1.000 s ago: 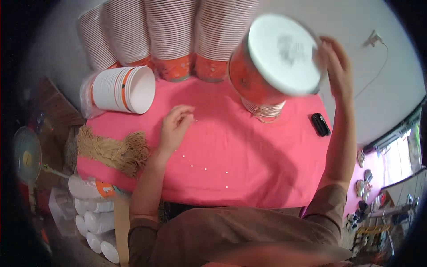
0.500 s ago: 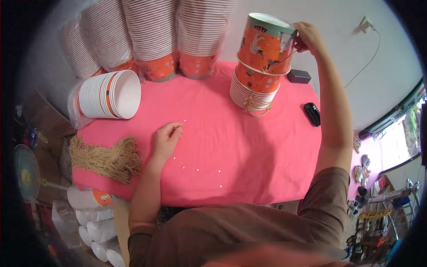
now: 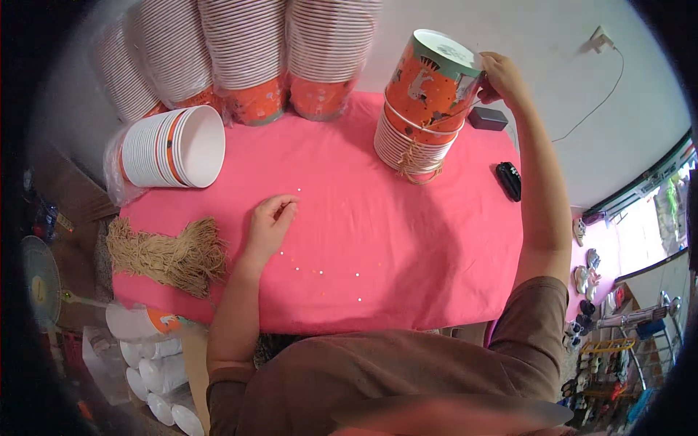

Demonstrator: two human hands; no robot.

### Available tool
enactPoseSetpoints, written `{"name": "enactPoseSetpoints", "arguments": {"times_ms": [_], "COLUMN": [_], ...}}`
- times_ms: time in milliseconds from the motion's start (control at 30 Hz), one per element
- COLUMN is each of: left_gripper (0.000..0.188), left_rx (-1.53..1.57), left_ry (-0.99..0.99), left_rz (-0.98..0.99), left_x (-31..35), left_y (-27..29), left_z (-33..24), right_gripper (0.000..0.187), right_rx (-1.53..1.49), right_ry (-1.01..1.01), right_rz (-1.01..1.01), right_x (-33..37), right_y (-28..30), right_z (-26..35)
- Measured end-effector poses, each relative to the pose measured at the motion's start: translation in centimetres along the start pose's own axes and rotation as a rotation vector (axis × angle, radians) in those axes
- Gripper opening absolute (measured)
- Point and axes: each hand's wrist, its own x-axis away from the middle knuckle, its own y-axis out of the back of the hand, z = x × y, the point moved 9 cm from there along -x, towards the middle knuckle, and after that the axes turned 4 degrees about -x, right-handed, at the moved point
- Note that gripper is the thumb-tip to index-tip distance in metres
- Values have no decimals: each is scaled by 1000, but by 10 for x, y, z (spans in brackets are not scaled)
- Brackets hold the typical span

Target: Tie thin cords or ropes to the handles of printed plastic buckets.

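An orange paper bucket with a green band and printed figures is upside down, nested over a stack of white-rimmed buckets at the far right. Twine hangs at the stack's lower rim. My right hand, closed, grips the top bucket at its raised base edge; its fingertips are partly hidden. My left hand rests on the pink tablecloth, fingers curled together, with nothing visible in them. Tan twine strands lie in a bundle to its left.
Tall wrapped bucket stacks stand along the back left. Another bucket stack lies on its side at left. A dark box and a black object sit by the right edge. Small white dots are scattered mid-table.
The top orange bucket has sunk further down over the stack, with my right hand lowered alongside it. My left hand stays in nearly the same place. The whole view has shifted slightly.
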Motion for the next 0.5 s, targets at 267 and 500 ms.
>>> {"name": "enactPoseSetpoints", "arguments": {"times_ms": [267, 500], "left_gripper": [14, 14], "left_rx": [-6, -8], "left_ry": [22, 14], "left_rz": [1, -18], "left_x": [0, 0], "left_y": [-1, -1], "left_z": [0, 2], "right_gripper": [35, 36], "right_rx": [46, 17], "right_ry": [-5, -15], "right_rz": [-32, -69], "right_x": [7, 12], "right_y": [-4, -7], "right_z": [-9, -11]}}
